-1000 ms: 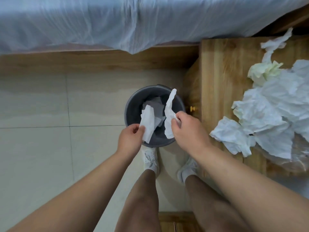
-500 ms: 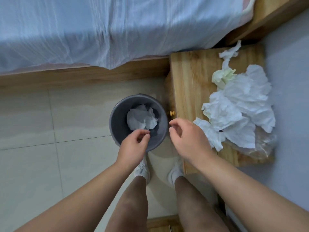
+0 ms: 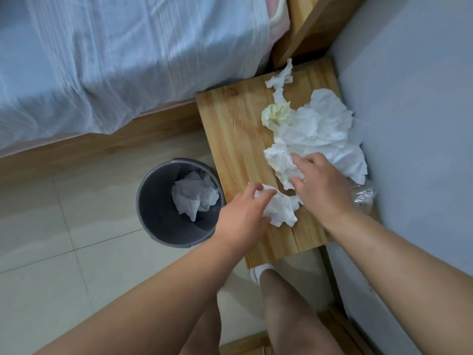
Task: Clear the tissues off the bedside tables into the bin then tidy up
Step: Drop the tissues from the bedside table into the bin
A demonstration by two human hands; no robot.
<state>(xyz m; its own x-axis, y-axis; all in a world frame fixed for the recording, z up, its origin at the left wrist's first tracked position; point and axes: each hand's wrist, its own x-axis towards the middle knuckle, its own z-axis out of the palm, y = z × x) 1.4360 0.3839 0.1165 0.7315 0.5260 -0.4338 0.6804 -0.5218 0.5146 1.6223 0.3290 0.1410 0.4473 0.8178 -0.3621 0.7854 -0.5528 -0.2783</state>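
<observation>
A wooden bedside table (image 3: 235,139) carries a heap of crumpled white tissues (image 3: 320,126), one yellowish wad (image 3: 275,114) and a twisted strip (image 3: 280,80) at the back. My left hand (image 3: 245,213) closes its fingers on a small crumpled tissue (image 3: 281,208) near the table's front left. My right hand (image 3: 322,185) lies with spread fingers on the near edge of the big heap. A grey round bin (image 3: 153,221) stands on the floor left of the table, with crumpled tissues (image 3: 194,196) inside.
A bed with a pale blue sheet (image 3: 115,60) fills the upper left above a wooden frame. A grey wall (image 3: 414,124) runs along the right. Clear plastic wrap (image 3: 363,197) lies at the table's right edge. Beige floor tiles (image 3: 51,226) surround the bin. My legs stand below.
Both hands let their tissues drop into the bin, then moved right onto the table. The left hand now grips a small tissue and the right rests on the heap.
</observation>
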